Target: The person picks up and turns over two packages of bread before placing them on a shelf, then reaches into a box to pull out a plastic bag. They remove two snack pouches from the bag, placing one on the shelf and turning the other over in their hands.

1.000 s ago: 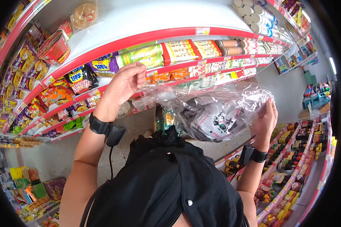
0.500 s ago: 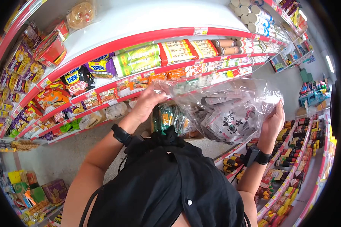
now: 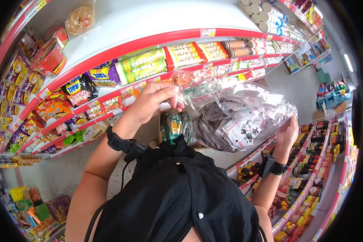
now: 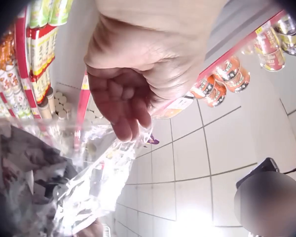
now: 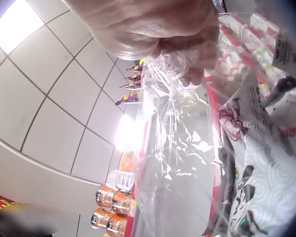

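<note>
A large clear plastic bag (image 3: 270, 99) is stretched between both hands in front of the shelves. Inside lie several grey-white printed packets (image 3: 238, 129) with dark lettering. My left hand (image 3: 159, 97) pinches the bag's rim at its left end; in the left wrist view that hand (image 4: 133, 79) has its fingers curled onto the film. At the other end, my right hand (image 3: 287, 135) holds the bag's edge. The right wrist view shows the right hand (image 5: 172, 29) pinching crinkled film (image 5: 172, 138), with the packets (image 5: 266, 173) hanging beside it.
Below the bag, a cardboard box with green-wrapped packs (image 3: 175, 125) stands on the floor. Ahead, red-edged shelves hold yellow-and-red noodle packs (image 3: 183, 55), purple bags (image 3: 103, 74) and a red noodle bowl (image 3: 49, 57). Racks of bottles (image 3: 306, 157) stand on the right.
My left hand has moved right along with the bag's left rim, dipping and then rising slightly. My right hand has shifted slightly right and down, still holding its end. The packets have shifted inside.
</note>
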Motion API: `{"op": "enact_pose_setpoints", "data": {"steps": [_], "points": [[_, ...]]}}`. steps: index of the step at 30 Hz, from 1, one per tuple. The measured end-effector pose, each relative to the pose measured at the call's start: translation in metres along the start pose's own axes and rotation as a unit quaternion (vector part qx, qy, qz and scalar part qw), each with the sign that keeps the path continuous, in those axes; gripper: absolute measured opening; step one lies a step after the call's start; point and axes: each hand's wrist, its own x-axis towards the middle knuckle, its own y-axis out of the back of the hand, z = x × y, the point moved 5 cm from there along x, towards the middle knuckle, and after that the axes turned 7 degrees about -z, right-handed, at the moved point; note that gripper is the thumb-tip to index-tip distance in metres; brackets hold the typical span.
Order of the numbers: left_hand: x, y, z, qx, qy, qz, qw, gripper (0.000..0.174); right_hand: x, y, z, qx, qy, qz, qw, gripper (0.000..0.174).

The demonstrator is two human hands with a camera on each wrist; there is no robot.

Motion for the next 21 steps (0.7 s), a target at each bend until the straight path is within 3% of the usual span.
{"op": "enact_pose_setpoints", "data": {"steps": [3,6,9,11,17,19,21], "points": [[0.004,-0.007,0.019,-0.017,-0.030,-0.059,0.998,0.036,-0.001,0.009,0.012,0.017,-0.014,0.016,1.000,0.015],[0.008,-0.009,0.037,-0.028,-0.055,-0.060,0.996,0.036,-0.010,0.008,0.019,-0.091,-0.062,0.003,0.994,0.017],[0.008,-0.011,0.060,-0.032,-0.075,-0.061,0.995,0.036,-0.009,0.008,0.033,-0.070,-0.077,0.000,0.995,0.017],[0.011,-0.014,0.073,-0.122,-0.092,-0.058,0.987,0.036,-0.012,0.000,0.039,-0.072,-0.071,-0.020,0.995,0.016],[0.018,-0.050,0.057,-0.172,-0.062,-0.136,0.974,0.038,-0.010,0.016,0.060,-0.083,-0.102,-0.032,0.991,0.019],[0.023,-0.064,0.060,-0.242,-0.100,-0.167,0.951,0.038,-0.009,0.025,0.063,-0.099,-0.110,-0.017,0.989,0.021],[0.028,-0.079,0.064,-0.300,-0.078,-0.183,0.933,0.039,-0.004,0.034,0.066,-0.162,-0.077,-0.033,0.983,0.023]]}}
